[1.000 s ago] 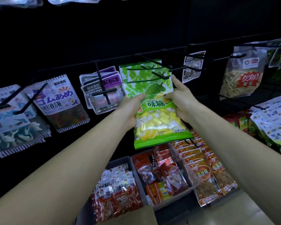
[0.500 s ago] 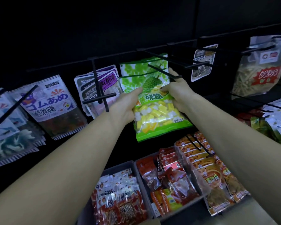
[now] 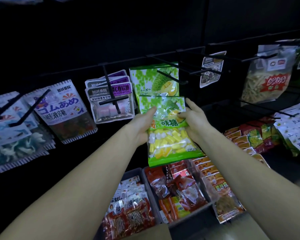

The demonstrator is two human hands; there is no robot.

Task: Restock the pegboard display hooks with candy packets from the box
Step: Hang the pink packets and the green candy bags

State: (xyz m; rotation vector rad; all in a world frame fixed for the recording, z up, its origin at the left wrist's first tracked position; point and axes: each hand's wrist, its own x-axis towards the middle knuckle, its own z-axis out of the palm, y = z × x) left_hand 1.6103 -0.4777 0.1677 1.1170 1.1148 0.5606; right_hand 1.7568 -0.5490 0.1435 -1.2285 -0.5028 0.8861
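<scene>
A green durian candy packet (image 3: 170,134) is held upright, long axis vertical, top edge toward the far pegboard hook (image 3: 171,77), just below an identical hung packet (image 3: 153,80). The left hand (image 3: 142,125) grips its left edge; the right hand (image 3: 192,120) pinches its right edge.

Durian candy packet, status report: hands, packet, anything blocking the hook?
Left hand and right hand both grip the durian candy packet. Packet below the hook, not on it. Hung packet already there.
</scene>
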